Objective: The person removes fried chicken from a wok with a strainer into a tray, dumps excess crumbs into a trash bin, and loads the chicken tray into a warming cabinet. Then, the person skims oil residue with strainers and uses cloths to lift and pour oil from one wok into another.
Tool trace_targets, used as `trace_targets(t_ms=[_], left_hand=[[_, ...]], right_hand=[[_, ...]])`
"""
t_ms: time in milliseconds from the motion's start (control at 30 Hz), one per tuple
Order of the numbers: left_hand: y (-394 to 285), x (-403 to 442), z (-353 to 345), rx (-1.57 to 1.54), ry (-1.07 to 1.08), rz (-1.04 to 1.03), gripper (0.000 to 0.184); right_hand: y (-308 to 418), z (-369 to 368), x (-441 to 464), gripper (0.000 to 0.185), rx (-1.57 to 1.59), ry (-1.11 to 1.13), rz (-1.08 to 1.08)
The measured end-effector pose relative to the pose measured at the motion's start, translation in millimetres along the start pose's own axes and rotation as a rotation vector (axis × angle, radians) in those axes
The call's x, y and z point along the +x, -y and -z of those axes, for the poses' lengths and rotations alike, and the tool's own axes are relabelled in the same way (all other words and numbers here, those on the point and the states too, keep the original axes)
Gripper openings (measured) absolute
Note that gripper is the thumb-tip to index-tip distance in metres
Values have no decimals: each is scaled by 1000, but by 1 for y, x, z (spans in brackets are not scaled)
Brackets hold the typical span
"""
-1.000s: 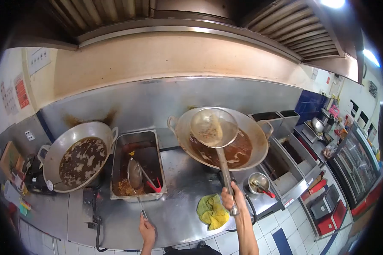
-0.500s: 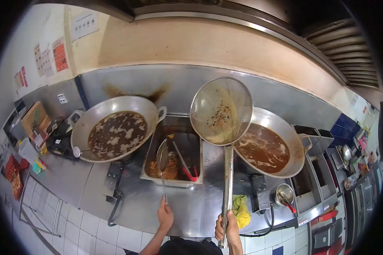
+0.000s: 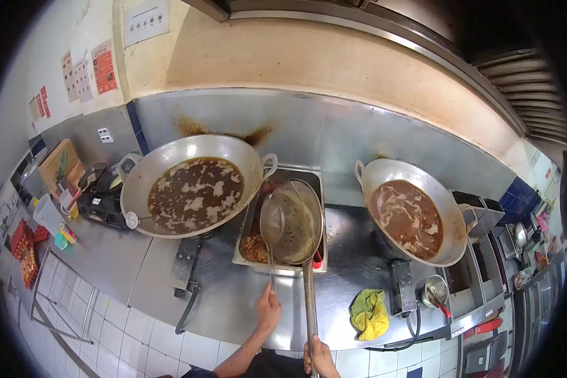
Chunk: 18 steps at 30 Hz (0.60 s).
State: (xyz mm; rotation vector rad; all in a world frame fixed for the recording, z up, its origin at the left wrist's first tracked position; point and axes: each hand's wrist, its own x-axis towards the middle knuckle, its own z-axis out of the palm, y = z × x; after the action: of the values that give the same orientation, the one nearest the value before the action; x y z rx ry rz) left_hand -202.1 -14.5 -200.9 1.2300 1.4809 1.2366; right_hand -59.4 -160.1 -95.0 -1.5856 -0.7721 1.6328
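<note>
My left hand (image 3: 269, 309) is closed around the handle of a small strainer (image 3: 272, 220), whose round head is up against the left side of a bigger one. In my right hand (image 3: 321, 358) is the long metal handle of that large strainer (image 3: 299, 230). Its mesh bowl lies over the rectangular metal tray (image 3: 277, 269) and hides much of the inside. Brown fried bits (image 3: 254, 249) show in the tray's front left corner. A red tip (image 3: 317, 259), part of the tongs seen earlier, pokes out at the right.
Left of the tray, a wide wok (image 3: 132, 189) holds dark oil with pale foam, a thermometer (image 3: 131, 220) on its rim. Another oil-filled wok (image 3: 455, 249) stands right. A yellow-green cloth (image 3: 370, 315) lies near the front edge, beside a small metal pot (image 3: 435, 290).
The large strainer has come down and left from beside the right wok to over the tray, meeting the small strainer. Dark bits on its mesh have thinned out. The view has shifted.
</note>
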Motion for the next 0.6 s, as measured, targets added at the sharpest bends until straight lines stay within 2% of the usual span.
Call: trace_targets(t_ms=[133, 167, 233, 367, 433, 467, 533, 600], left_hand=[[15, -15, 13, 158, 51, -146, 40], [16, -13, 16, 163, 57, -133, 40], [-8, 10, 24, -49, 18, 187, 41], [-17, 3, 38, -9, 76, 63, 42], [-14, 0, 40, 253, 184, -8, 42], [-14, -1, 40, 254, 189, -3, 42], [-27, 10, 34, -33, 21, 172, 41], [-33, 5, 38, -8, 56, 126, 41]], right_hand=[[7, -19, -1, 55, 21, -6, 40], [5, -20, 1, 55, 0, -27, 40], [0, -22, 4, 55, -1, -61, 63], [1, -29, 6, 53, -24, -96, 65], [-1, -31, 7, 53, -40, -113, 70], [-3, -31, 7, 53, -60, -131, 84], [-11, -33, 8, 53, -56, -142, 87], [6, -40, -2, 52, -105, -198, 134]])
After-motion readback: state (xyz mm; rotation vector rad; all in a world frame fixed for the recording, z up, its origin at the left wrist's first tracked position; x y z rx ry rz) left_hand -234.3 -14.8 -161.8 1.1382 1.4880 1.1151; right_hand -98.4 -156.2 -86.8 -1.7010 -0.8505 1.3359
